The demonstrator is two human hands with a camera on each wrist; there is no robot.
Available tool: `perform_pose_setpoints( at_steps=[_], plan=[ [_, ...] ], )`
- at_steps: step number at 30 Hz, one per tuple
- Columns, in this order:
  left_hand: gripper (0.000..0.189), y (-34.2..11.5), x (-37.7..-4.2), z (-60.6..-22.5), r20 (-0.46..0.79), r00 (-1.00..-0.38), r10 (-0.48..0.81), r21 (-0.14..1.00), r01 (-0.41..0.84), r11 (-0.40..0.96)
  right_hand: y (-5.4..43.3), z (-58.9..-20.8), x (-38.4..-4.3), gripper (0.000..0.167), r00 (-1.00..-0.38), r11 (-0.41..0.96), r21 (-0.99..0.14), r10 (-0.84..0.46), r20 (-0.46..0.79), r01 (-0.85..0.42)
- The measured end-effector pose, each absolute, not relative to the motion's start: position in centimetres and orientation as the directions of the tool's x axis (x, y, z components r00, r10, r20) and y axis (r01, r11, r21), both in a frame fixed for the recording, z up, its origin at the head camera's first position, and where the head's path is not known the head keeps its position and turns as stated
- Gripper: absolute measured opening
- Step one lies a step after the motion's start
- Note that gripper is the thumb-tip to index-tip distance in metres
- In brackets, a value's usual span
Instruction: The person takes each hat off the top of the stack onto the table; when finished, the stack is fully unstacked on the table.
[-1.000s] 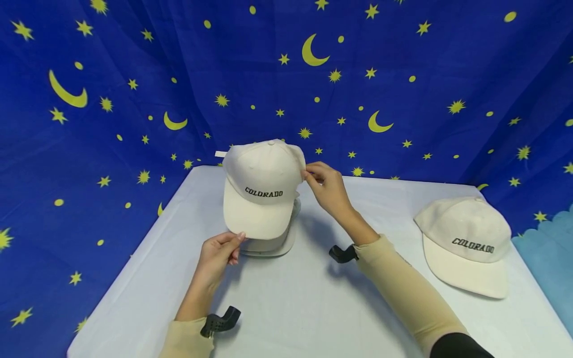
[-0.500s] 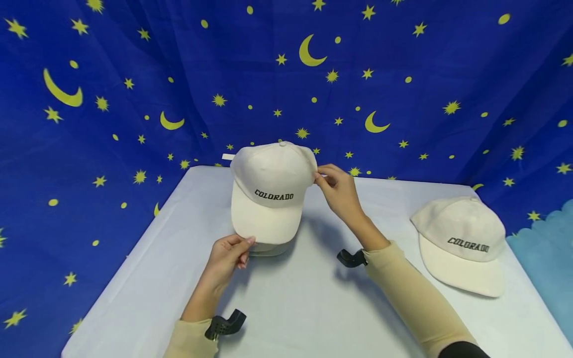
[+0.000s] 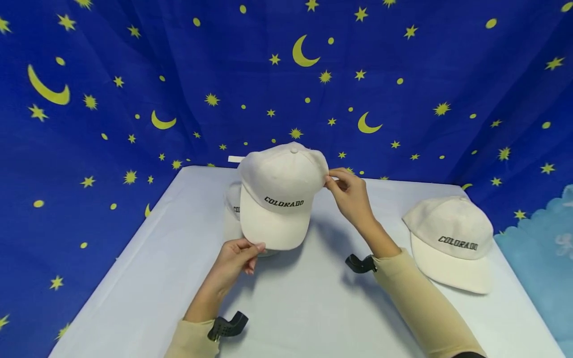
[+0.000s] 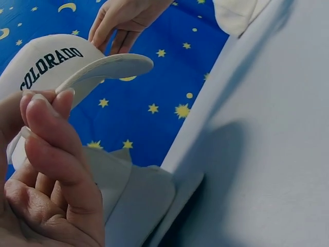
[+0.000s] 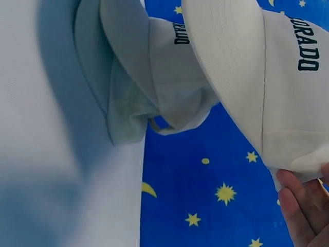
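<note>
A white baseball cap (image 3: 282, 179) with COLORADO in dark letters hangs above the table, brim toward me. My left hand (image 3: 235, 261) pinches the front edge of its brim between thumb and fingers. At the cap's right side, my right hand (image 3: 351, 196) pinches the lower edge of the crown; the right wrist view shows those fingertips (image 5: 288, 180) at the edge. Below and behind the held cap are stacked caps (image 3: 233, 214), mostly hidden in the head view. The right wrist view shows the stacked caps (image 5: 169, 82) lying one on another, apart from the held cap.
Another white COLORADO cap (image 3: 452, 243) lies on the right of the white-covered table (image 3: 322, 308). A blue curtain (image 3: 250, 74) with yellow stars and moons rises behind and to the left. Light blue cloth (image 3: 537, 253) borders the right edge.
Both hands have moved the held cap to the right relative to the stack, whose left part now shows beside it. Both pinches stay the same. The head view has shifted slightly.
</note>
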State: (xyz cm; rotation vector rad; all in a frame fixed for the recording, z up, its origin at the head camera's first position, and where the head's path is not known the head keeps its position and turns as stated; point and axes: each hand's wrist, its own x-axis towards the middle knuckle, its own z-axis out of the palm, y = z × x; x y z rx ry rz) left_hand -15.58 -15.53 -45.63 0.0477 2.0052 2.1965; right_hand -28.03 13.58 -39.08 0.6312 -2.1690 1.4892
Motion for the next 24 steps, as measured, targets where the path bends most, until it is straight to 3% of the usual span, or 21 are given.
perform_pose_setpoints(
  at_steps=[12,24],
  plan=[
    [0.032,-13.7,-16.0,-45.1,-0.106,-0.953,0.285,0.992,-0.123,-0.040,16.4,-39.5,-26.8,0.021,-0.814,0.381,-0.737,-0.077,0.576,-0.558],
    [0.039,-12.3,-16.6,-45.2,-0.109,-0.940,0.323,0.993,-0.120,-0.014,18.7,-39.6,-26.6,0.021,-0.810,0.376,-0.740,-0.053,0.584,-0.558]
  ],
)
